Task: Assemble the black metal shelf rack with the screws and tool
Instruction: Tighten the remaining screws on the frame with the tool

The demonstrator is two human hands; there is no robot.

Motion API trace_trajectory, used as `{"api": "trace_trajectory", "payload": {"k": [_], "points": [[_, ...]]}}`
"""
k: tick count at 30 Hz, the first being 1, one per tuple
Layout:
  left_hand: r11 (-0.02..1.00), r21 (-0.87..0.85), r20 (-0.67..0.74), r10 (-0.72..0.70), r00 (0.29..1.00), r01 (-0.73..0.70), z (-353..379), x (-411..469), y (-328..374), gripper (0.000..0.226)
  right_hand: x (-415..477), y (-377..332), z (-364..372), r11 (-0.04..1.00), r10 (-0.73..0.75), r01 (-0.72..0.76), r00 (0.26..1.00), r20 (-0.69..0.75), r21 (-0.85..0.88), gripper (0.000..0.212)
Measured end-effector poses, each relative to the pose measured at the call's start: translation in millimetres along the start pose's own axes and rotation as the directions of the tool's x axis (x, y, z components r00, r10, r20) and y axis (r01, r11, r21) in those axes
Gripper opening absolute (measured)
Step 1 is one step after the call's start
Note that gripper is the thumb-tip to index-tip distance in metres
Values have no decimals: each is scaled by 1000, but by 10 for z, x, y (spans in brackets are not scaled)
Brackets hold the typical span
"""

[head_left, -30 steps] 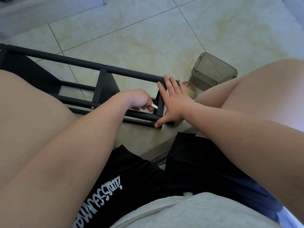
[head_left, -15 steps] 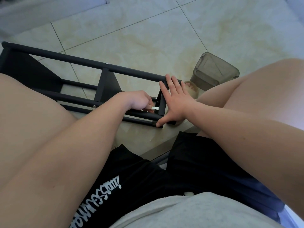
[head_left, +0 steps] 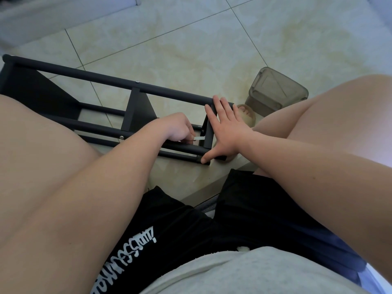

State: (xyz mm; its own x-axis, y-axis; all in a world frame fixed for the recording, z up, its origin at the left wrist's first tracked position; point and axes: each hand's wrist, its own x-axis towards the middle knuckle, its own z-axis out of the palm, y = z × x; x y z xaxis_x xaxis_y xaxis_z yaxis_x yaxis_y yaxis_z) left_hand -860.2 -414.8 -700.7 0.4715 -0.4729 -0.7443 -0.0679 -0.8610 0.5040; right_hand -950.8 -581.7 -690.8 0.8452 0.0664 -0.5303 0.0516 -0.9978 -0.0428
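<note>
Left arm (head_left: 110, 172) and right arm (head_left: 307, 172) reach from the near edge to meet at centre: the left hand (head_left: 178, 129), fingers curled under, pinches a small silver tool (head_left: 200, 138); beside it the right hand (head_left: 228, 132) lies flat, fingers straight, thumb splayed nearward

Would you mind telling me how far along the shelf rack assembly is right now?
Done: the black shelf rack lies on the tiled floor with its rails joined to the middle panel, where a screw head shows. In hand: the left hand pinches a silver tool at the end panel, which the right hand braces flat. Left: finishing this joint and standing the rack up; other missing screws cannot be told.
</note>
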Motion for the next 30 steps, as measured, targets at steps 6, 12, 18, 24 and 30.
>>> {"api": "trace_trajectory", "payload": {"k": [6,12,18,24,30], "points": [[999,-31,-48,13,999,-15,-75,-29,26,14,11,3,4,1000,-1,0,1000,11,23,164],[969,-247,-50,-26,998,13,-64,-22,64,14,18,2,3,1000,-3,2,1000,17,22,164],[799,-592,-39,-154,987,101,110,45,155,15,7,-2,-4,1000,-2,2,1000,17,16,164],[832,-541,-136,-231,963,123,140,51,233,13,13,-1,1,1000,-1,1,1000,9,15,163],[759,-637,-94,-248,964,133,129,41,357,10,20,7,12,1000,-5,5,1000,0,23,163]]}}
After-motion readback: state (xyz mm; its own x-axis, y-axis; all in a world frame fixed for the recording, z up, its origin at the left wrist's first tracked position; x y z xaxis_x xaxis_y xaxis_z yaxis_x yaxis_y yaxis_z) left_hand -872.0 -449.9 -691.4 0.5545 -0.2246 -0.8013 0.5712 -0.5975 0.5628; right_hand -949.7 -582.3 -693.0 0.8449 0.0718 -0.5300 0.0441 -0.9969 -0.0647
